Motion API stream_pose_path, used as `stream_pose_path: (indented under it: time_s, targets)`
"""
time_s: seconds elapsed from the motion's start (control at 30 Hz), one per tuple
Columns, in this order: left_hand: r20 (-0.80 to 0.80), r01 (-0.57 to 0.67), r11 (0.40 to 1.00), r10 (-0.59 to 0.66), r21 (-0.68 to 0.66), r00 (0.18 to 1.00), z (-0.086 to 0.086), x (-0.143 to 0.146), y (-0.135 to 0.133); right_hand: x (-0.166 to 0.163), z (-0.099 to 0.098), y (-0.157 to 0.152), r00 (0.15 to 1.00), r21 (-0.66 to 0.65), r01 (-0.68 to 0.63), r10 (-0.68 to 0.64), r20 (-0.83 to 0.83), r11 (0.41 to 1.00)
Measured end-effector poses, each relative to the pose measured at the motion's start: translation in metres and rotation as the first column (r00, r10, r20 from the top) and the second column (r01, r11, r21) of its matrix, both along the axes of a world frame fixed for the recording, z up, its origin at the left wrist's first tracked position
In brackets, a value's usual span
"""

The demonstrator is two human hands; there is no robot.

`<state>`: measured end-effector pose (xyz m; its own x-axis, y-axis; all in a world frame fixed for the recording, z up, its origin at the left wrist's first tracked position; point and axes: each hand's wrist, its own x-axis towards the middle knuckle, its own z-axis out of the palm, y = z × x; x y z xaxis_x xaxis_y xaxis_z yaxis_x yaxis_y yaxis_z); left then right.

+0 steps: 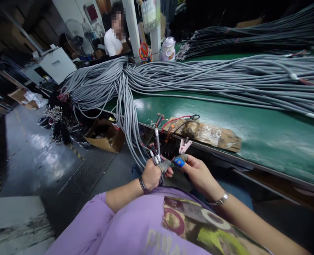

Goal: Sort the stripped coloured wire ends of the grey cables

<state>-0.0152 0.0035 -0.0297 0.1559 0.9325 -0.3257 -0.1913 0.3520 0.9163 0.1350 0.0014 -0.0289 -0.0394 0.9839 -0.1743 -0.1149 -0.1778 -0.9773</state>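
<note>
My left hand is closed in a fist round the end of a grey cable, whose thin coloured wires and white-sleeved leads stick up above my knuckles. My right hand is closed next to it, with a blue cap on one fingertip, pinching the cable's stripped end. A pink clip stands just above my right fingers. The cable runs up from my left hand to a big bundle of grey cables on the green table.
A brown taped board with red and black wires lies at the table's edge. A second, darker cable bundle lies behind. A cardboard box sits on the floor at left. A seated person, orange scissors and a white post are far back.
</note>
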Motion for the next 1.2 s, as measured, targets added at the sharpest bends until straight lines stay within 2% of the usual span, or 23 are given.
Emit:
stream_pose_path:
  time_s: [0.1,0.2,0.3,0.4,0.47,0.6,0.87,1.1,1.2]
  targets:
    - [0.022,-0.037,0.999,0.037,-0.017,0.999,0.003,-0.001,0.0,0.007,-0.006,-0.001,0.999,-0.017,0.034,-0.035,-0.042,0.999]
    - [0.069,-0.059,0.998,0.062,-0.039,0.996,0.007,-0.001,0.001,0.017,-0.01,-0.001,0.98,-0.071,0.083,-0.094,-0.175,0.994]
    - [0.111,-0.001,0.997,0.009,-0.071,0.994,0.013,-0.001,0.003,0.025,-0.013,0.006,0.933,-0.133,0.096,-0.136,-0.333,0.986]
    - [0.165,0.107,0.99,-0.091,-0.091,0.982,0.019,0.002,0.007,0.028,-0.011,0.019,0.903,-0.188,0.035,-0.112,-0.414,0.982]
    - [0.199,0.17,0.981,-0.15,-0.09,0.968,0.023,0.005,0.011,0.027,-0.006,0.028,0.897,-0.192,-0.038,-0.051,-0.44,0.981]
    - [0.212,0.233,0.968,-0.21,-0.093,0.955,0.027,0.014,0.018,0.019,0.004,0.039,0.897,-0.103,-0.129,0.072,-0.435,0.986]
    - [0.173,0.243,0.962,-0.22,-0.124,0.96,0.023,0.02,0.02,0.013,-0.001,0.043,0.829,-0.135,-0.12,0.024,-0.559,0.984]
    - [0.128,0.282,0.95,-0.266,-0.135,0.955,0.022,0.022,0.02,0.01,-0.001,0.042,0.831,-0.115,-0.126,0.041,-0.554,0.985]
    - [0.136,0.264,0.956,-0.246,-0.13,0.96,0.021,0.019,0.017,0.012,-0.001,0.039,0.827,-0.13,-0.114,0.022,-0.561,0.985]
